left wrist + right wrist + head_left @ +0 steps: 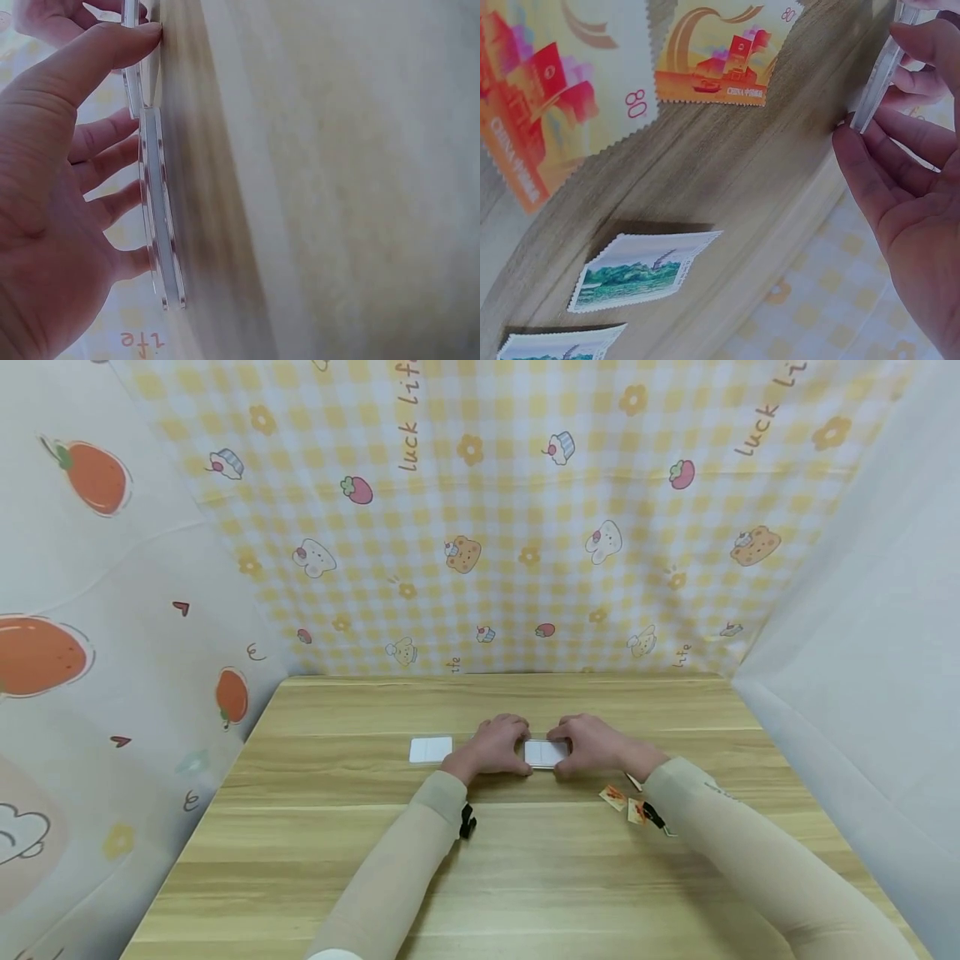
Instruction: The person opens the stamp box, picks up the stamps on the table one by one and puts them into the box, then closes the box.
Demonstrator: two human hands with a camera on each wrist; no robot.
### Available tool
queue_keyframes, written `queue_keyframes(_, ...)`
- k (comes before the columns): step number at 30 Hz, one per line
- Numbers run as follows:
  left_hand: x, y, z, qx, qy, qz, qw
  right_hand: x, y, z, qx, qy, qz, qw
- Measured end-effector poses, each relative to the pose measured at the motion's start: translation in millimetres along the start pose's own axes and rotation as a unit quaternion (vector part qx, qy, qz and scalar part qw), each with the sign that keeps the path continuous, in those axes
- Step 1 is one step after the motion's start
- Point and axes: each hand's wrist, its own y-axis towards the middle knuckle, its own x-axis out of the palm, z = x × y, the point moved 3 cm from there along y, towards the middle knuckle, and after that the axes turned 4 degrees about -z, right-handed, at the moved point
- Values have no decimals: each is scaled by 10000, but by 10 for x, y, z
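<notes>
A flat, clear-edged plastic case with a white face (546,754) lies between my two hands. My left hand (497,746) holds its left end, thumb at the near corner and fingers at the far side. On the opposite end, my right hand (592,746) grips it between thumb and fingers. The right wrist view shows the thin clear edge of the case (877,90) in that grip. A second white-faced case (431,749) lies on the table left of my left hand; its layered clear edge (155,210) shows in the left wrist view.
Orange-and-yellow postage stamps (613,797) lie near my right forearm, marked 80 in the right wrist view. Green landscape stamps (634,274) lie by them. The wood-grain table (525,877) ends at a yellow checked curtain (495,527). Black devices (467,821) sit at both wrists.
</notes>
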Motion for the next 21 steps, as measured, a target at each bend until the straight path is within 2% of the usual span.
queue_keyframes(10, -19, 10, 6, 1, 81, 1, 10000, -19, 38, 19, -244, 1, 108, 9996)
queue_keyframes(21, -20, 10, 18, 73, 135, 29, 9999, -26, 52, -50, -137, -386, 29, 9992)
